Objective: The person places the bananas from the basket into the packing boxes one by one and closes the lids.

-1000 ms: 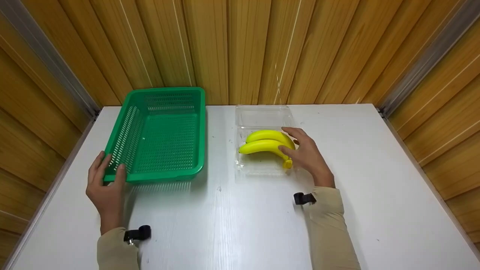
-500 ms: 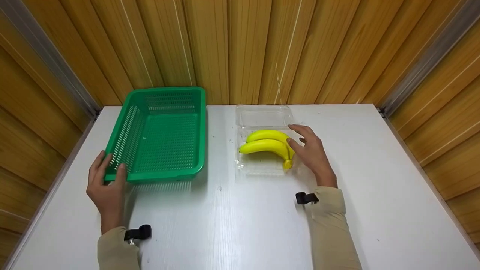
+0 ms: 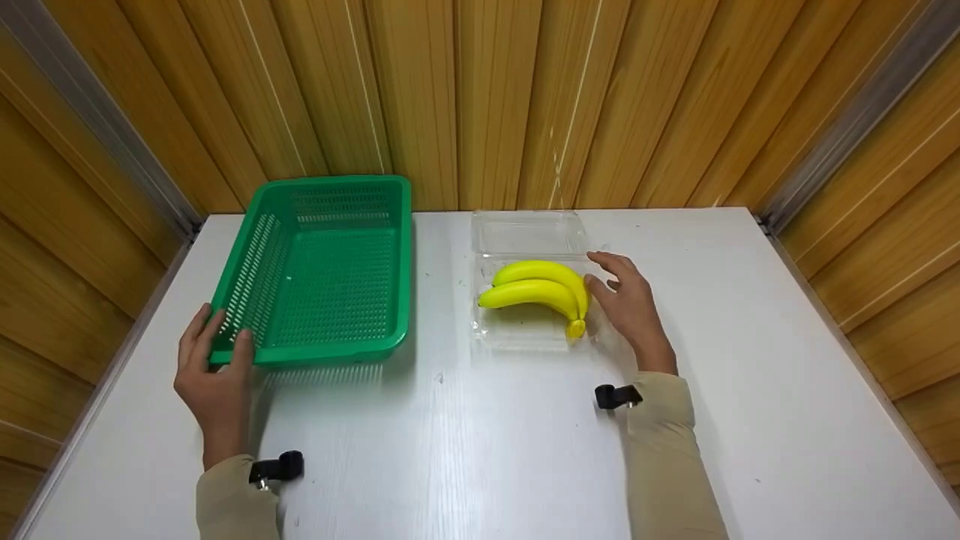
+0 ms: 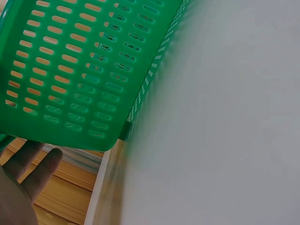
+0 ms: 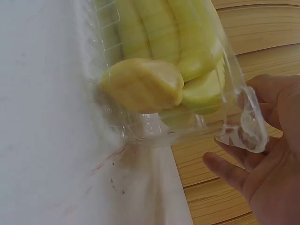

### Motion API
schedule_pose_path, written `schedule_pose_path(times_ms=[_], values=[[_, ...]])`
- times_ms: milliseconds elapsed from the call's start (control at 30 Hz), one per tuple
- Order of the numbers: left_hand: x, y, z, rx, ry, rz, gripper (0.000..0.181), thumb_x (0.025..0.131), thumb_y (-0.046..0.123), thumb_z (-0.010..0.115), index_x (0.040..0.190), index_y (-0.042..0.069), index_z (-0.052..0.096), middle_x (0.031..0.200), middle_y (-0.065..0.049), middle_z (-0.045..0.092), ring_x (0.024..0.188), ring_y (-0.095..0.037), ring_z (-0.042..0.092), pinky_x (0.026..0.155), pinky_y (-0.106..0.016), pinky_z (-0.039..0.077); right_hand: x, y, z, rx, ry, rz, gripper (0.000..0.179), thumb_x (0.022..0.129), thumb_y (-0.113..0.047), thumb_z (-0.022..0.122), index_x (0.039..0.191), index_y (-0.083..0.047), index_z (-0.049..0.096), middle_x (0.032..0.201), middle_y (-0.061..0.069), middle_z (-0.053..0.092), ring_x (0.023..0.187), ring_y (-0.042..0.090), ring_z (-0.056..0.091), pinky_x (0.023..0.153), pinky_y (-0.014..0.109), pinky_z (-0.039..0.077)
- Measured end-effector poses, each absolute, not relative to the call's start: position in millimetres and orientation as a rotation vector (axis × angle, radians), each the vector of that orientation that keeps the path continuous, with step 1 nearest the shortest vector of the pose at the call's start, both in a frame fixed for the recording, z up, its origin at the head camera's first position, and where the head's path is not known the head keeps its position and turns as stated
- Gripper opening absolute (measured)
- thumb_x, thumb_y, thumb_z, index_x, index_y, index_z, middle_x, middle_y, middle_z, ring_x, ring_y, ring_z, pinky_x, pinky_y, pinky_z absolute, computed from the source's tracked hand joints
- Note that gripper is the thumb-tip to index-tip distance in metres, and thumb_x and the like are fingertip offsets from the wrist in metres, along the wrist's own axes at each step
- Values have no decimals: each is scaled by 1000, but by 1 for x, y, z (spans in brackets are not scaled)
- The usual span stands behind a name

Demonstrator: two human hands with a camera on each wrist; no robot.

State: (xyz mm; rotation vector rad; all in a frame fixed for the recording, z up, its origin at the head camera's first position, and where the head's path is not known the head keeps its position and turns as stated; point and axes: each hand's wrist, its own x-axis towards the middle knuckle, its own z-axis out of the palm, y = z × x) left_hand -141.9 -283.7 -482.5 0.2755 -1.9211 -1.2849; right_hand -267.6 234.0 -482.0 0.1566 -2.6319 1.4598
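Two bananas (image 3: 529, 292) are seated in the clear container (image 3: 517, 328), which could be dragged if snagged by the empty, relaxed right grip (image 3: 628, 309); the left grip (image 3: 216, 379) is rested straight-fingered on the basket (image 3: 322, 353).

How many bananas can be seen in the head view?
2: the near banana and the far banana behind it, both in the clear box, joined at the stem. Others hidden underneath cannot be ruled out.
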Motion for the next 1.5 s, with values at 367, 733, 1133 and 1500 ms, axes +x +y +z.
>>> schedule_pose_path(times_ms=[367, 733, 1133, 1500], values=[[-154, -304, -511, 288, -1947, -1250, 43, 97, 6, 75, 140, 4, 70, 154, -1, 57, 147, -17, 47, 116, -27, 40, -270, 246, -494, 59, -2647, 1612, 52, 112, -33, 56, 159, -11, 50, 162, 13, 46, 147, 34, 46, 120, 52, 38], [-156, -306, -513, 272, -1941, -1265, 41, 98, 10, 76, 139, 7, 71, 154, 4, 57, 147, -15, 47, 117, -29, 40, -274, 250, -502, -28, -2528, 1885, 47, 112, -20, 52, 157, -8, 52, 153, 12, 56, 139, 28, 53, 116, 46, 44], [-145, -285, -487, 248, -1911, -1238, 38, 96, 0, 73, 133, -8, 69, 151, -17, 58, 145, -26, 49, 116, -25, 41, -275, 253, -512, -57, -2306, 2142, 45, 110, -16, 57, 153, -3, 56, 151, 13, 58, 139, 27, 55, 115, 45, 46], [-149, -294, -496, 270, -1934, -1246, 40, 97, 2, 73, 137, -4, 69, 153, -11, 58, 146, -22, 48, 114, -26, 42, -279, 255, -522, -73, -2291, 2170, 42, 108, -13, 56, 149, -6, 60, 150, 10, 60, 138, 25, 56, 111, 37, 49]])
